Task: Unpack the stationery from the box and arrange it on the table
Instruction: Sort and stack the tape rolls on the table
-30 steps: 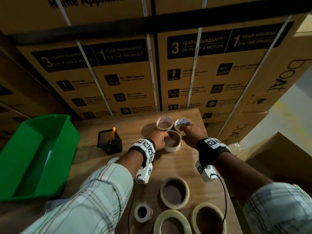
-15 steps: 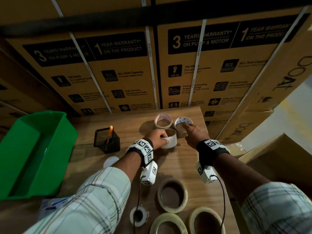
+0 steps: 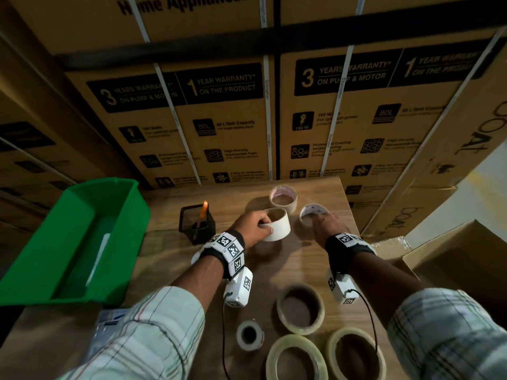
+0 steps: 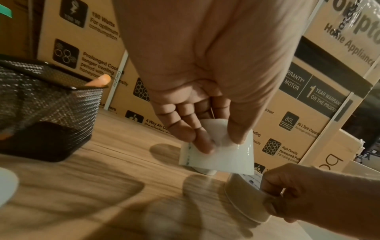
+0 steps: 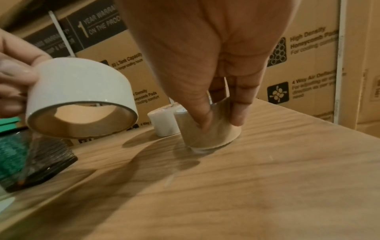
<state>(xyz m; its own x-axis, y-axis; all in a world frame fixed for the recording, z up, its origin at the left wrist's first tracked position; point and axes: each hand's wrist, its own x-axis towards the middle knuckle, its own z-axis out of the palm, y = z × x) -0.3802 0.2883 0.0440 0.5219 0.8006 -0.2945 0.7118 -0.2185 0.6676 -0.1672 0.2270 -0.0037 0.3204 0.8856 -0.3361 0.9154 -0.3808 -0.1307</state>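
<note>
Left hand [image 3: 253, 224] gripped white tape roll [image 3: 277, 224], tilted clear of desk [image 3: 274, 259]; right hand [image 3: 322, 224] pinched clear roll [image 3: 311, 211] at 3 o'clock, just beside.

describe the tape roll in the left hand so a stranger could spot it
Start at the black mesh pen holder on the wooden table. Just right of it, the left hand holds a white tape roll. Unlike its neighbours, it is lifted and tilted.

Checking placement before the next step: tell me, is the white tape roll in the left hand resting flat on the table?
No: the left hand holds the white tape roll tilted above the table.
</note>
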